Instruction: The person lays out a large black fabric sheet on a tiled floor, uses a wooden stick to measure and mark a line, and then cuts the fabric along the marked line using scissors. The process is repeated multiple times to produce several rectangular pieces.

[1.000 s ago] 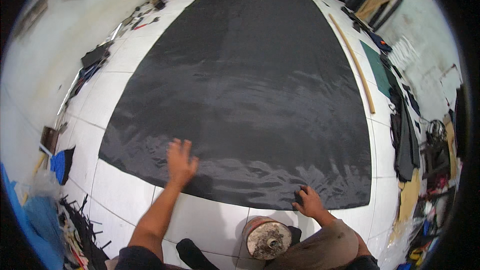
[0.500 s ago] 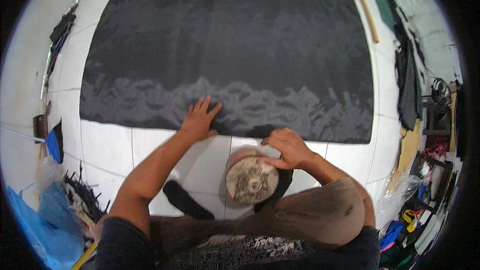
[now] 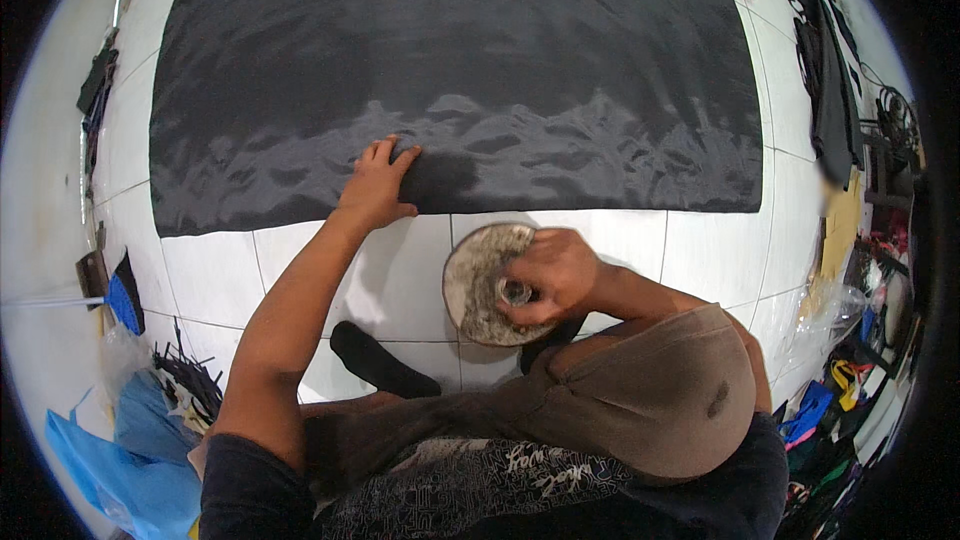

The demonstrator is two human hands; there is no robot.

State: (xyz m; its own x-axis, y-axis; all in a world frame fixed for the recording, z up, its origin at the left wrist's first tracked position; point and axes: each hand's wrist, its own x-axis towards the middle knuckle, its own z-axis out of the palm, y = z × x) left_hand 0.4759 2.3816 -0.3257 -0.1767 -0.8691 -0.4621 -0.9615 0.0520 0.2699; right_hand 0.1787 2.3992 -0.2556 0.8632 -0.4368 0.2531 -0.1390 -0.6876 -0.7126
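A large black sheet of cloth lies spread on the floor in front of me, wrinkled and shiny along its near edge. My left hand rests palm down on that near edge, its fingers stretched out. Just short of the cloth, right of centre, is a round, pale, stained disc with a small round metal knob in its middle. My right hand is over the disc's right half, with thumb and fingers closed round the knob. What lies under the disc is hidden.
White tiles cover the floor. A dark-socked foot is below my left hand. Blue plastic bags and black scraps lie at the left; at the right are dark cloth, clear plastic and coloured scraps.
My right hand has gone from the disc's upper edge to its central knob. The view has shifted, with the cloth's near edge now higher. My left hand stays flat on the cloth.
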